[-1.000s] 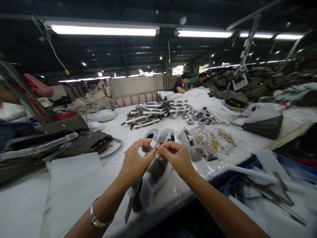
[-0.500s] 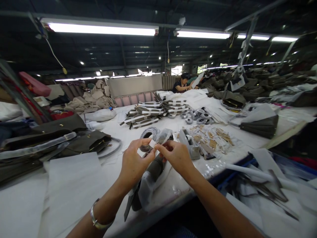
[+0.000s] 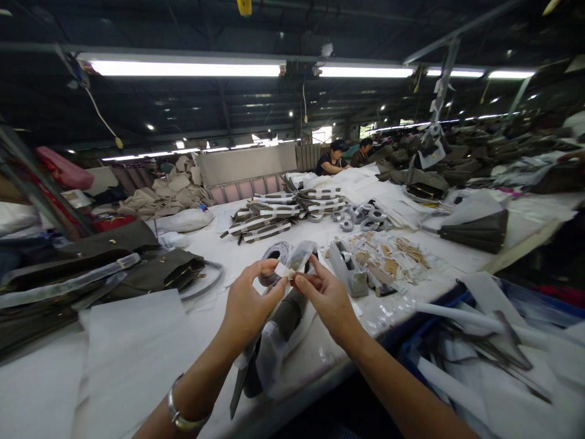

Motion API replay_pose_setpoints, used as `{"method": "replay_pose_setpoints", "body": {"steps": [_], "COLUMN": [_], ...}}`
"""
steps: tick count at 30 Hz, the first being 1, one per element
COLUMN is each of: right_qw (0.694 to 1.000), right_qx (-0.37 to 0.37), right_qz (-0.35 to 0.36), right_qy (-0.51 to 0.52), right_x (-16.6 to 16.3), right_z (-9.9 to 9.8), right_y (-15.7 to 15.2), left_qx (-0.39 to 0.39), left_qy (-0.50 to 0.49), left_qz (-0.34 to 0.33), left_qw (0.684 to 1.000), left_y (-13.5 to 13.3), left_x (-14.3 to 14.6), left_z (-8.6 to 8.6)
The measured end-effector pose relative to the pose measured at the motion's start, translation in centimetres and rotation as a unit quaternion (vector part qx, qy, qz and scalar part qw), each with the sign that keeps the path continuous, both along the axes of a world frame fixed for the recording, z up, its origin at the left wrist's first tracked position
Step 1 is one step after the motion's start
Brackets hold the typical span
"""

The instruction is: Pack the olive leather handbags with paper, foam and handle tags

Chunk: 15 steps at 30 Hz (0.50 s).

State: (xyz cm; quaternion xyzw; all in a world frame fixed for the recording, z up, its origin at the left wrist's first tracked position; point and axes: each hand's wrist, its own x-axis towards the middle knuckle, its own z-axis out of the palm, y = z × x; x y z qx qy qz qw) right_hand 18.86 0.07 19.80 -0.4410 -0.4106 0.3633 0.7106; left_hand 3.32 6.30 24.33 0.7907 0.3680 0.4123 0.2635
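My left hand (image 3: 250,300) pinches a small white paper tag (image 3: 284,270) between thumb and forefinger. Meeting it from the other side, my right hand (image 3: 325,296) has its thumb and a finger closed at the tag's right end, with the forefinger lifted. Under both hands lies a dark olive strap or handle (image 3: 289,311), partly wrapped in translucent film (image 3: 273,353). Just behind the fingers stands a roll of grey-white strip (image 3: 276,251), partly hidden. To the right of my right hand sits a grey tape dispenser (image 3: 348,268).
Dark olive bags (image 3: 159,268) and white sheets (image 3: 137,347) lie at left. Bundled straps (image 3: 267,214), tape rolls (image 3: 365,214) and a pile of card tags (image 3: 397,256) cover the table beyond. A blue bin (image 3: 414,366) stands at right. Two people (image 3: 331,160) are across the table.
The right forefinger has lifted away from the tag, and the right hand has opened slightly. The left hand stays nearly in place. A second person has come into sight across the table.
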Motion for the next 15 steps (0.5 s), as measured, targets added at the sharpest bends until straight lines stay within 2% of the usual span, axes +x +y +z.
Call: {"method": "replay_pose_setpoints", "body": {"steps": [3, 5, 9, 12, 13, 15], "right_qw": [0.999, 0.998, 0.993, 0.994, 0.994, 0.992], "right_qx": [0.026, 0.029, 0.042, 0.050, 0.048, 0.038], "right_qz": [0.031, 0.010, -0.020, 0.022, 0.053, 0.113], "right_qy": [0.028, 0.047, 0.105, 0.093, 0.079, 0.046], "right_x": [-1.7, -2.5, -3.4, -3.2, -2.9, -2.1], "right_z": [1.1, 1.7, 2.4, 2.7, 2.6, 2.2], "right_y": [-0.4, -0.1, 0.9, 1.2, 1.1, 0.7], "left_qx": [0.116, 0.184, 0.255, 0.220, 0.177, 0.044], "left_qy": [0.029, 0.039, 0.053, 0.040, 0.029, -0.009], "left_qz": [0.031, 0.029, 0.031, 0.033, 0.033, 0.015], "left_qw": [0.992, 0.982, 0.965, 0.974, 0.983, 0.999], "left_y": [-0.8, -1.3, -2.0, -1.6, -1.2, 0.0], "left_x": [0.6, 0.9, 1.2, 0.9, 0.6, -0.1], "left_z": [-0.4, -0.8, -1.2, -0.8, -0.5, 0.0]}}
